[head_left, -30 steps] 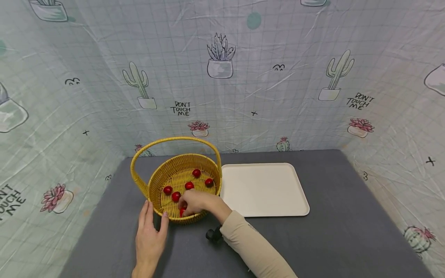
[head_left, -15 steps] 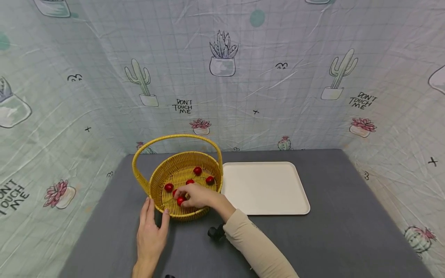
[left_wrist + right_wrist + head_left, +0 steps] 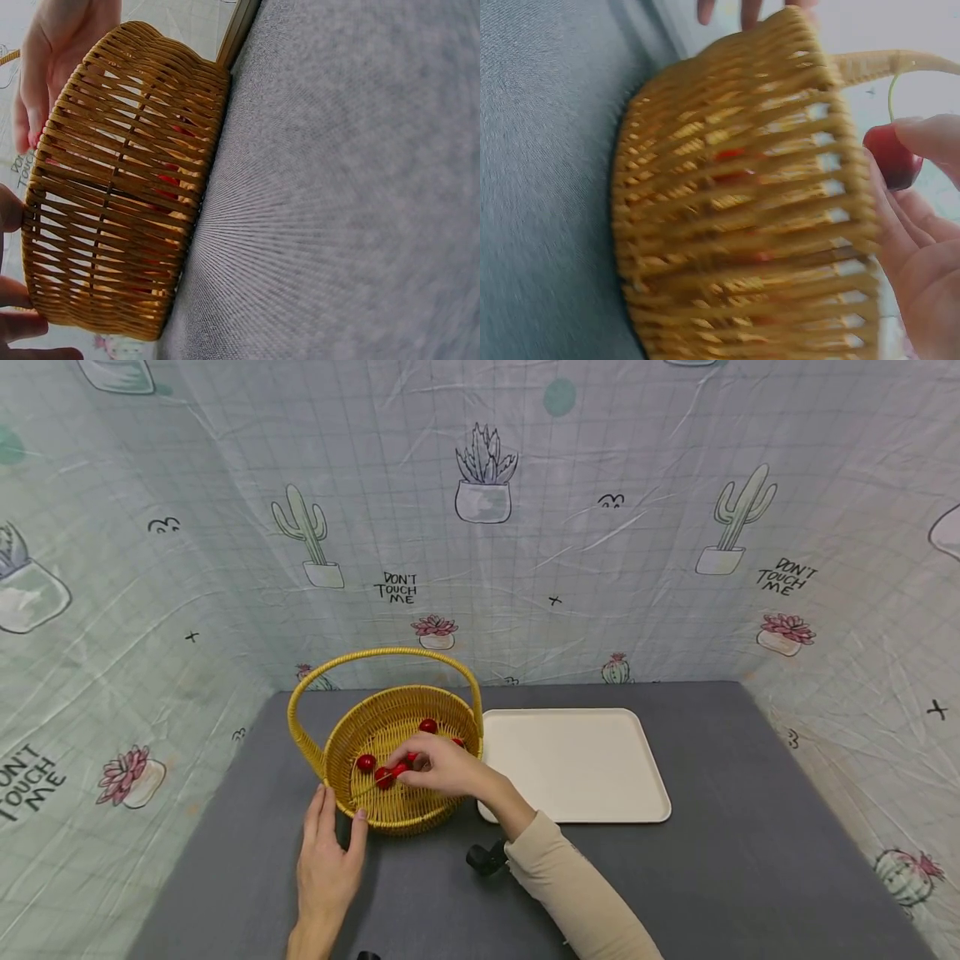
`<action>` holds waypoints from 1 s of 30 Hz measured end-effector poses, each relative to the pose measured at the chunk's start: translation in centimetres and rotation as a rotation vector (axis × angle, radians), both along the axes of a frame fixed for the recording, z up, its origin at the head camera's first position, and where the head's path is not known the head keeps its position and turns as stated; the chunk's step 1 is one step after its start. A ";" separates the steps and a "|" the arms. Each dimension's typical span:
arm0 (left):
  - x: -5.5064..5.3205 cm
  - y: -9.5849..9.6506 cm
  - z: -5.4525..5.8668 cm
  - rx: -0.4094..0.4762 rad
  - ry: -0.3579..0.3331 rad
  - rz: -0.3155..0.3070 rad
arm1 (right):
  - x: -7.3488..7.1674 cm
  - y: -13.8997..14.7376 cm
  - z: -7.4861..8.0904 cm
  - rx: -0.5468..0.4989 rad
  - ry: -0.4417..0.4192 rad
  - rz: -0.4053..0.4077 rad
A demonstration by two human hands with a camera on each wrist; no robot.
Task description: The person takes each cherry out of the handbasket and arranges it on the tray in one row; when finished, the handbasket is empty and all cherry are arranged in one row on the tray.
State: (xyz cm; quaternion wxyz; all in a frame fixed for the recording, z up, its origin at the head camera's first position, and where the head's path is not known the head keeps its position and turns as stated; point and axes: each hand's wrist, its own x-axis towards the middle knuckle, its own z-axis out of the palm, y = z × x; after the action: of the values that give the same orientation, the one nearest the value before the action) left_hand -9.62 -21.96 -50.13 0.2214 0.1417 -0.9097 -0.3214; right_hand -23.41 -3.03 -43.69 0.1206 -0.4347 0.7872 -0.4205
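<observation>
My right hand pinches a red cherry between thumb and fingers, its thin green stem showing in the right wrist view. This hand hovers over the inside of a yellow wicker basket with a tall arched handle. Several other cherries lie on the basket floor, among them one cherry at the left and one cherry toward the back; the right hand partly covers others. At the basket's front left, my left hand rests on the rim with extended fingers and thumb spread apart.
A white rectangular tray lies just right of the basket on the grey tabletop. A patterned cloth hangs behind and along both sides. A black device shows beneath the right wrist.
My right hand has risen from the basket's front with the cherry and shifted back and to the right. The left hand stays at the rim.
</observation>
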 end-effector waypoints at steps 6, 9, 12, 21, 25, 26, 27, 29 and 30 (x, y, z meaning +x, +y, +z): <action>0.0 0.0 -0.2 0.004 0.005 0.001 | 0.6 2.3 1.3 -0.053 -0.018 -0.065; 0.0 -0.1 -0.2 0.006 0.005 0.007 | 0.7 3.6 1.7 -0.083 -0.022 -0.094; 0.0 -0.1 -0.2 0.008 0.001 0.008 | 0.7 4.9 1.8 -0.107 -0.022 -0.127; 0.1 -0.1 -0.3 0.013 0.003 0.004 | 0.1 9.0 1.3 -0.142 -0.019 -0.236; 0.1 -0.1 -0.2 0.022 0.001 -0.004 | -0.3 10.7 0.5 -0.140 -0.027 -0.276; 0.1 -0.1 -0.1 0.024 -0.002 -0.006 | -0.5 11.1 0.2 -0.134 -0.029 -0.293; 0.1 -0.1 -0.1 0.025 -0.006 -0.008 | -0.7 11.4 -0.1 -0.131 -0.030 -0.310; 0.1 -0.1 0.0 0.029 -0.011 -0.010 | -1.1 12.0 -0.8 -0.127 -0.033 -0.342; 0.1 -0.1 0.0 0.031 -0.013 -0.010 | -1.3 12.2 -1.2 -0.124 -0.035 -0.360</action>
State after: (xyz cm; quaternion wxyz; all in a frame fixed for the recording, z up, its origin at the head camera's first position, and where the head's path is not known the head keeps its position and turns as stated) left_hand -9.49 -22.05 -50.14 0.2119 0.1426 -0.9067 -0.3357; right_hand -24.72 9.21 -44.88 0.0300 -0.2864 0.8224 -0.4906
